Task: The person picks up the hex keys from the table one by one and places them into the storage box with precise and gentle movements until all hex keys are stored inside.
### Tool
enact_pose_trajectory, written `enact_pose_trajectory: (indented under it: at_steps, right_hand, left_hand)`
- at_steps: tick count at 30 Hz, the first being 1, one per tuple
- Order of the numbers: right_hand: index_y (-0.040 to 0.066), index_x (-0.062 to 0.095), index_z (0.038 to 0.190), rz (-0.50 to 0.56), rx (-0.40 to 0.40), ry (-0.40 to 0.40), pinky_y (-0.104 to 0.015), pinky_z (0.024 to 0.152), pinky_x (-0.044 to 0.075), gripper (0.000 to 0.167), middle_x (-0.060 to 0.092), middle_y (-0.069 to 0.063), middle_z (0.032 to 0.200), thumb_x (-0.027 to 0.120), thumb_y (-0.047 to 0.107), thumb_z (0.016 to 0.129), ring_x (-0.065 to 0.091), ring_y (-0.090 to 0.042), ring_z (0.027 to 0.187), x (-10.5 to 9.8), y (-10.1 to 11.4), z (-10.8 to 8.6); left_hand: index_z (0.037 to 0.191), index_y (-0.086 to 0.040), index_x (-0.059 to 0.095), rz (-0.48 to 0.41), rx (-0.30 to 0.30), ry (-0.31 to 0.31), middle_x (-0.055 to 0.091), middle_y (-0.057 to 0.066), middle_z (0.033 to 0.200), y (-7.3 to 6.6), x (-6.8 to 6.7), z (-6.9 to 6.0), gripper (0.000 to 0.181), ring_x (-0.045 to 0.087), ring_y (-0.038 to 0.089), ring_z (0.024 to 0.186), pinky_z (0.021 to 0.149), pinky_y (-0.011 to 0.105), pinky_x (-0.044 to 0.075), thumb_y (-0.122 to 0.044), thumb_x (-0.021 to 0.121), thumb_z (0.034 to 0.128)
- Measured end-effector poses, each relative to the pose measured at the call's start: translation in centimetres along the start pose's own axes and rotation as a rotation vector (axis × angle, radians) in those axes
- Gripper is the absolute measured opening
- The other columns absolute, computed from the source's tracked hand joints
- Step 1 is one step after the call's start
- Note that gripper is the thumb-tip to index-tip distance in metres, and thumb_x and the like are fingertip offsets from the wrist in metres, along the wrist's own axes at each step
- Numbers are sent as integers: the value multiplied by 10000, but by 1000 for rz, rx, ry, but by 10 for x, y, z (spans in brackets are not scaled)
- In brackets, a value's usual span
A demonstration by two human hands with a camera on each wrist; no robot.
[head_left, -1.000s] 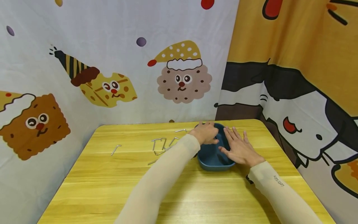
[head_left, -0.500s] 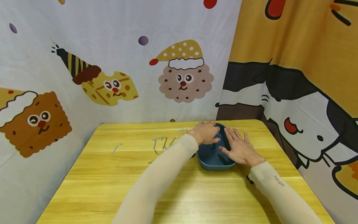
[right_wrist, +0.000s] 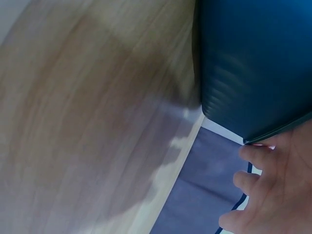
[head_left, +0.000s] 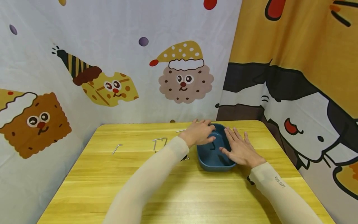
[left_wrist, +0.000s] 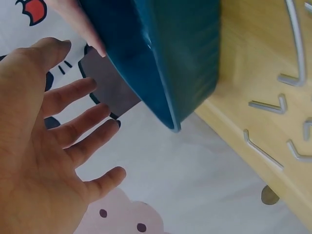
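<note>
My left hand (head_left: 197,133) hovers over the left side of a blue plastic bin (head_left: 216,168). Its fingers are spread and hold nothing, as the left wrist view of the hand (left_wrist: 58,146) confirms. On the bin's right rim rests my right hand (head_left: 241,149), fingers extended. Inside the bin lies a dark bent piece (head_left: 213,147), shaped like a hex key. Silver L-shaped hex keys lie on the table left of the bin, among them one hex key (head_left: 117,149) far left and another hex key (left_wrist: 263,148) near the back edge. My left forearm hides part of the group.
The wooden table (head_left: 92,193) ends at a back edge against a white printed curtain (head_left: 120,37). A yellow printed curtain (head_left: 251,37) hangs along the right side. The bin stands near the table's back right.
My left hand has shifted left, away from the bin's middle, and its forearm now covers more of the hex keys. More of the dark bent piece shows in the bin. My right hand stays put.
</note>
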State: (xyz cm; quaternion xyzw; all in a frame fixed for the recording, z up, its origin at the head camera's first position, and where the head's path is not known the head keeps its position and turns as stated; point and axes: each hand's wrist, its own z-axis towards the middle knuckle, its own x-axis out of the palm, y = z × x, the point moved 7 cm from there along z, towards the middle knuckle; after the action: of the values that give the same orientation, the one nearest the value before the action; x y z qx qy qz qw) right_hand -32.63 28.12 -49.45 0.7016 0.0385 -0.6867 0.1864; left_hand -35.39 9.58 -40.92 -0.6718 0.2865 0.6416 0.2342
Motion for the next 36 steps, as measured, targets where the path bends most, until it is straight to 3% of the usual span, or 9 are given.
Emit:
enact_pose_trajectory:
  at_steps: [8, 14, 23, 36]
  right_hand:
    - [32, 144, 1868, 1, 0, 0, -877, 1398, -13, 1008, 154, -229, 1958, 592, 610, 1174, 103, -544, 1819, 0, -1, 0]
    - [26, 160, 1865, 5, 0, -4, -878, 1397, -3, 1015, 163, -230, 1956, 594, 621, 1168, 106, -547, 1817, 0, 0, 0]
    - [23, 168, 1863, 12, 7, -6, -871, 1402, -16, 1013, 161, -231, 1956, 586, 627, 1166, 112, -548, 1816, -1, 1, -2]
    - [14, 165, 1861, 12, 0, 1, -864, 1407, -12, 1009, 155, -237, 1955, 586, 616, 1169, 107, -553, 1815, -2, 3, -3]
  left_hand:
    - [1719, -282, 577, 25, -9, -56, 497, 56, 1818, 13, 3, -17, 583, 519, 279, 1674, 1410, 602, 410, -586, 527, 1224]
    - [1718, -269, 577, -10, -17, -107, 513, 51, 1799, 25, 8, -32, 578, 522, 293, 1664, 1410, 622, 401, -572, 527, 1228]
    - [1694, -220, 604, -72, -40, -146, 534, 86, 1775, 50, 15, -62, 550, 554, 341, 1631, 1402, 659, 397, -505, 580, 1224]
    - [1685, -195, 604, -74, -84, -171, 521, 154, 1780, 94, 31, -114, 544, 529, 392, 1647, 1375, 719, 396, -471, 608, 1216]
